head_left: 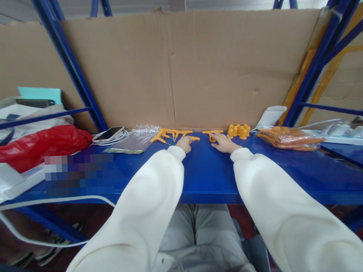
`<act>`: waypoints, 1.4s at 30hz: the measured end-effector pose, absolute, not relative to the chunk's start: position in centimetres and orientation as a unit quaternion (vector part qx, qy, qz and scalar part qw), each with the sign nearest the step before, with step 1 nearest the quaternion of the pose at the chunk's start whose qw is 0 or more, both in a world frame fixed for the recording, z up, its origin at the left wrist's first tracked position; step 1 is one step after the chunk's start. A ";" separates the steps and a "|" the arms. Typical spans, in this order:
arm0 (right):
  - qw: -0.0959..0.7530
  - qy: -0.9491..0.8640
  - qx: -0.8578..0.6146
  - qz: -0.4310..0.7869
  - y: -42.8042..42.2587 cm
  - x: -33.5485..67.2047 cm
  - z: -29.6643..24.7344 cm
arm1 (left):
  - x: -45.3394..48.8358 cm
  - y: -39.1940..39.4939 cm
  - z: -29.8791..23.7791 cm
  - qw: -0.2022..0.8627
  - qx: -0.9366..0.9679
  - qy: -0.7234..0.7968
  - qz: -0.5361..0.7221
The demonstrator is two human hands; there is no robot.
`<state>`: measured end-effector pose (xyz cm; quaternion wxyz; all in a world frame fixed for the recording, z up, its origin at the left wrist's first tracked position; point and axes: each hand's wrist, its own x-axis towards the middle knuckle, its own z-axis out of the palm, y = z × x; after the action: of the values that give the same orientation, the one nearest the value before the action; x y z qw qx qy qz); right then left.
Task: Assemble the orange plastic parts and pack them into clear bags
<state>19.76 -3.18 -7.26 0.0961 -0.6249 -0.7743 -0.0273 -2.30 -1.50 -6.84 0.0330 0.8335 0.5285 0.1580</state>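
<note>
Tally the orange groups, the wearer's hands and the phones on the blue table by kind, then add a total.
Orange groups: 4 (branching pieces at the left hand, orange part at the right hand, knobbly cluster, bagged bundle)
Hands: 2
Phone: 1
Total: 7

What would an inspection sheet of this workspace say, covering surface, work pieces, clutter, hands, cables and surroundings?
Surface: blue tabletop; a pixelated patch at left is unreadable.
Work pieces: branched orange pieces beside the left hand; orange bar piece at the right hand; orange cylinder cluster further right.
Clutter: red plastic bag, phone and flat clear bag at left; bagged orange parts at right.
Hands: both at orange pieces; grip unclear.
Cables: coiled white cable by the phone; another white cable loops near the left front edge.
Surroundings: cardboard behind; blue metal posts on both sides.
</note>
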 end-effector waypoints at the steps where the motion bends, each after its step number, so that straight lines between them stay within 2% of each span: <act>1: 0.097 -0.774 -0.625 -0.026 -3.2 19.8 -7.2 | -2.2 -1.6 -6.7 0.034 0.833 0.527 0.166; 8: 0.102 -0.775 -0.623 -0.028 -3.1 19.9 -7.3 | -2.0 -1.5 -6.8 0.044 0.861 0.476 0.175; 15: 0.109 -0.778 -0.618 -0.032 -3.2 19.9 -7.3 | -2.3 -1.5 -7.6 0.032 0.824 0.552 0.124; 26: 0.248 -0.681 -0.682 -0.102 -3.7 20.4 -6.6 | -2.1 -2.1 -7.1 0.022 0.792 0.598 0.121; 33: 0.229 -0.636 -0.736 -0.044 -2.1 22.7 -7.9 | -2.2 -2.2 -7.0 0.035 0.791 0.600 0.114; 42: 0.156 -0.621 -0.767 0.035 -1.3 23.7 -8.5 | -2.2 -2.6 -6.6 0.025 0.796 0.593 0.118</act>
<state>23.74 -1.32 -8.55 0.1556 -0.7672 -0.6212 0.0352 -2.23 -2.57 -6.57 0.0254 0.7958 0.5934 0.1183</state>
